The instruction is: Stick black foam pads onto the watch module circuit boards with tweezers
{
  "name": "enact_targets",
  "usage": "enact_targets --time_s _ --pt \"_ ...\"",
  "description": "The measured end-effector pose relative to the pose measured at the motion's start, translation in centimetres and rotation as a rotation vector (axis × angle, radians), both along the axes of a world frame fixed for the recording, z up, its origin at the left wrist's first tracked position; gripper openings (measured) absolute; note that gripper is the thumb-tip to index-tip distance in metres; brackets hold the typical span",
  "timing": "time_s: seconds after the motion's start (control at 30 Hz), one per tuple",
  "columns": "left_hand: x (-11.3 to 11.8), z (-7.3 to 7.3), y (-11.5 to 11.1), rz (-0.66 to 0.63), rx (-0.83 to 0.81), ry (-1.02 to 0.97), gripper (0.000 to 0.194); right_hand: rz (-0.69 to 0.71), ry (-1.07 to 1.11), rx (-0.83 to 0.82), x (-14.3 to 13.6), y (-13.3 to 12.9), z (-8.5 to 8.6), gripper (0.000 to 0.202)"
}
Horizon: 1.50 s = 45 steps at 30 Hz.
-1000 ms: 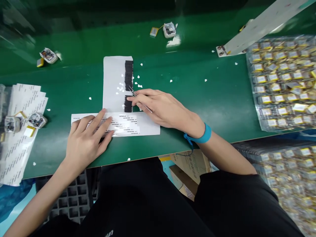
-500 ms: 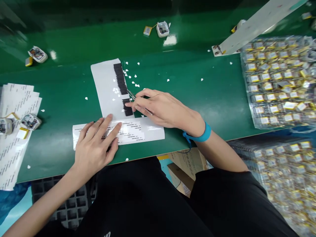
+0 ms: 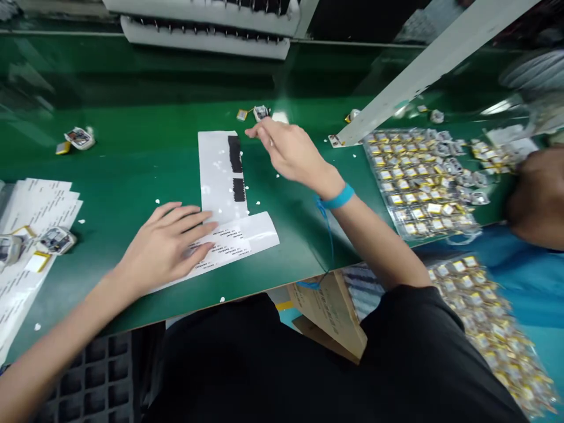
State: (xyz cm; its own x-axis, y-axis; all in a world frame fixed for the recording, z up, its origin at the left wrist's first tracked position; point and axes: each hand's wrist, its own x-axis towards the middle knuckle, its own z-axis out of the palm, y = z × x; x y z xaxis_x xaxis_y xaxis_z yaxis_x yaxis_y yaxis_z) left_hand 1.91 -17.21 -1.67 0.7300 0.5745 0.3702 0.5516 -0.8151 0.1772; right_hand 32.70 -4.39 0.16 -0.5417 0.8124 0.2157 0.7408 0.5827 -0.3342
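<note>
My left hand (image 3: 163,249) lies with fingers spread over the left part of a printed label sheet (image 3: 259,232), whose right end curls upward. Beyond it lies a white backing sheet (image 3: 214,176) with two columns of black strips (image 3: 235,154) along its right side. Raised past the strips, my right hand (image 3: 293,150) has its fingers closed. The tweezers seen in it earlier are hidden by the fingers now. Close to its fingertips, farther back on the table, sits a small white device (image 3: 261,113) wired to a battery (image 3: 242,115).
Trays of batteries and devices (image 3: 409,182) stand at the right, beside a white post (image 3: 423,76). Another person in a blue sleeve (image 3: 524,276) is at the far right. Label sheets (image 3: 35,200) and open devices (image 3: 57,239) lie at the left. White scraps dot the table.
My right hand has moved away from the black strips, up toward the back device. My left hand has loosened on the label sheet, which has tilted. The head view has swung up and right.
</note>
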Motion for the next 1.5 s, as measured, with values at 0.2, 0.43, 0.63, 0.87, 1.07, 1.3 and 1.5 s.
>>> enact_targets --time_s 0.2,0.43,0.63,0.87,1.07,1.3,1.5 --pt "0.2 -1.1 3.1 -0.024 0.012 0.011 0.038 -0.129 0.116 0.016 0.2 7.4 -3.8 0.039" --pt "-0.1 -1.0 1.5 -0.136 -0.006 0.006 0.041 -0.390 0.171 0.019 -0.5 12.4 -6.9 0.009" --pt "-0.2 -1.2 1.4 -0.199 -0.080 0.026 0.035 -0.391 0.237 0.003 -0.9 10.9 -6.4 0.009" --pt "-0.2 -1.3 1.1 -0.210 -0.063 0.047 0.043 -0.255 0.356 0.001 -1.9 2.8 -5.6 0.013" --pt "0.0 -1.5 1.0 -0.210 -0.103 -0.016 0.030 -0.150 0.400 -0.064 -2.5 -1.9 -5.3 0.025" --pt "-0.2 -0.9 1.0 -0.217 -0.179 -0.074 0.022 -0.110 0.376 -0.038 -1.9 -3.5 -5.2 0.023" --pt "0.9 -1.0 0.0 -0.208 -0.066 0.021 0.038 -0.062 0.242 -0.003 -1.6 -3.2 -5.3 0.010"
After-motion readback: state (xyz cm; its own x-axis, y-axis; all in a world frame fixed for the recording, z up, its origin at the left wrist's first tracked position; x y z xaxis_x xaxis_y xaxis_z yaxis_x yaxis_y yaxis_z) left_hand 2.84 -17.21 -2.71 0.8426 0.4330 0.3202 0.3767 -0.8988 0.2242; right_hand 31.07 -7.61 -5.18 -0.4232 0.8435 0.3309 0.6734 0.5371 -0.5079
